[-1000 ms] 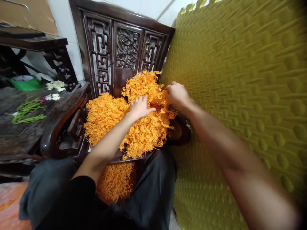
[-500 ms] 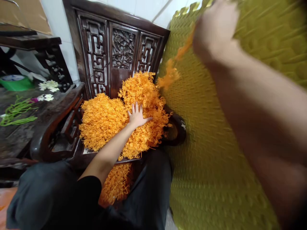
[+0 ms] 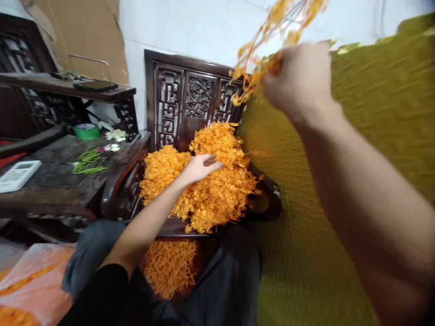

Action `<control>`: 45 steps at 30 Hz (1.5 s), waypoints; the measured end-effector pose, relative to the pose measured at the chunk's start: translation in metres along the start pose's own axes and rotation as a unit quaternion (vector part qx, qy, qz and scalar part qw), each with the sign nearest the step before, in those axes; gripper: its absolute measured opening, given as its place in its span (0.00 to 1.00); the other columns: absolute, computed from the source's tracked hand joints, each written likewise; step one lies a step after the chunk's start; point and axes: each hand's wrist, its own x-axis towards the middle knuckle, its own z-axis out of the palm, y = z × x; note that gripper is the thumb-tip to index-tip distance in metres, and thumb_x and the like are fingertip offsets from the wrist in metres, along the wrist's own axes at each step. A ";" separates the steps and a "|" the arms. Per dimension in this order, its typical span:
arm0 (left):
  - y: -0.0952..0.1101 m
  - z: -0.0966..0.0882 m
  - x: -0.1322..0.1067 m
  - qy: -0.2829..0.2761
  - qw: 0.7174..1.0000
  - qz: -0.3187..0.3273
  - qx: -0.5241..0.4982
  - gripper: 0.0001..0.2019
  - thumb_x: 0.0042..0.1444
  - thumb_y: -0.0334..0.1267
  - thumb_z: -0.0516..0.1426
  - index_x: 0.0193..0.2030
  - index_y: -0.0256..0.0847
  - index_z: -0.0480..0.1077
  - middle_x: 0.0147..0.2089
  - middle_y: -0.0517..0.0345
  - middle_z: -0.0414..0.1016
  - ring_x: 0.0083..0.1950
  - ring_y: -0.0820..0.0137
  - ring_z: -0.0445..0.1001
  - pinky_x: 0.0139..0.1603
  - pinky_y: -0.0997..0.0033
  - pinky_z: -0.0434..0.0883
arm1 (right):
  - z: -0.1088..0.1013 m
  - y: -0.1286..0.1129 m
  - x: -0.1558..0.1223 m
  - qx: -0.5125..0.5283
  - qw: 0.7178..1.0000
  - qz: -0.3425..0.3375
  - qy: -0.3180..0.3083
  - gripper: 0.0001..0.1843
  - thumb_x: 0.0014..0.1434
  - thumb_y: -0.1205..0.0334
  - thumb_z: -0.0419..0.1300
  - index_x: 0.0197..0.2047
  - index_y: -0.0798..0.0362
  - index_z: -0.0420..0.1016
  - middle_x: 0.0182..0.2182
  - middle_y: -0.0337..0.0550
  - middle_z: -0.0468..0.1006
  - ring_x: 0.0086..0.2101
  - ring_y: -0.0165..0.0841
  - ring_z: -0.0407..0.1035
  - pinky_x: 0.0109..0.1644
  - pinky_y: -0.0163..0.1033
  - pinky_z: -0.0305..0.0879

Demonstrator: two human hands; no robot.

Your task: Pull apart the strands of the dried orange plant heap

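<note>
Two heaps of orange flower sprigs [image 3: 217, 199] fill the seat of a dark carved wooden chair [image 3: 199, 97]. My left hand [image 3: 199, 170] is over the middle of them, its thumb apart from the slightly bent fingers; I cannot tell how firmly it touches the flowers. High on the right, my right hand [image 3: 301, 81] is closed around a loose bunch of orange sprigs [image 3: 253, 74], whose thin stems and small blooms stick out past the fingers. The grip is blurred, and the fingertips are hidden behind the back of the hand.
A yellow-green foam mat [image 3: 299, 217] stands upright along the right side. Left is a dark table [image 3: 64, 181] with green tape [image 3: 86, 131], a white remote [image 3: 19, 175], green stems [image 3: 89, 160] and white flowers [image 3: 115, 135]. More orange sprigs [image 3: 170, 267] lie below the seat, near a plastic bag [image 3: 44, 280].
My view has swung up and left, showing more table and wall. The right hand now holds its sprigs up clear of the heap. My left hand's fingers, spread flat before, are now more bent.
</note>
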 end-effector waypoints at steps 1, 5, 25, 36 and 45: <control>0.005 -0.012 -0.014 -0.005 0.995 0.032 -0.097 0.36 0.66 0.60 0.57 0.73 0.39 0.63 0.69 0.36 0.73 0.68 0.53 0.74 0.68 0.52 0.70 | 0.020 -0.014 -0.023 0.016 1.000 0.025 0.011 0.20 0.65 0.66 0.52 0.51 0.69 0.79 0.46 0.69 0.81 0.50 0.52 0.76 0.57 0.57 0.70; 0.013 -0.045 -0.060 0.023 0.955 0.014 -0.294 0.37 0.69 0.64 0.49 0.78 0.49 0.53 0.69 0.39 0.73 0.68 0.51 0.74 0.61 0.48 0.74 | 0.090 -0.049 -0.100 0.192 0.977 -0.072 -0.066 0.19 0.63 0.66 0.55 0.53 0.60 0.81 0.43 0.56 0.84 0.44 0.45 0.78 0.56 0.54 0.74; -0.043 -0.038 -0.097 0.173 0.940 -0.065 -0.288 0.19 0.46 0.44 0.74 0.42 0.40 0.78 0.36 0.57 0.80 0.35 0.72 0.77 0.38 0.71 0.76 | 0.216 -0.102 -0.187 0.616 0.784 0.007 -0.070 0.09 0.66 0.52 0.62 0.39 0.47 0.79 0.40 0.44 0.80 0.42 0.41 0.75 0.50 0.53 0.75; -0.046 -0.031 -0.089 0.247 0.949 -0.101 -0.167 0.11 0.45 0.40 0.71 0.28 0.39 0.76 0.23 0.62 0.74 0.23 0.75 0.69 0.24 0.75 0.65 | 0.212 -0.089 -0.189 0.652 0.741 -0.035 -0.160 0.43 0.59 0.48 0.69 0.74 0.37 0.59 0.66 0.49 0.68 0.60 0.50 0.70 0.49 0.53 0.80; -0.046 -0.035 -0.092 0.255 0.941 -0.083 -0.205 0.14 0.49 0.44 0.72 0.31 0.38 0.75 0.24 0.64 0.71 0.22 0.80 0.61 0.22 0.79 0.56 | 0.218 -0.093 -0.188 0.670 0.735 0.092 -0.047 0.10 0.64 0.53 0.68 0.45 0.47 0.81 0.42 0.43 0.83 0.41 0.39 0.78 0.50 0.50 0.78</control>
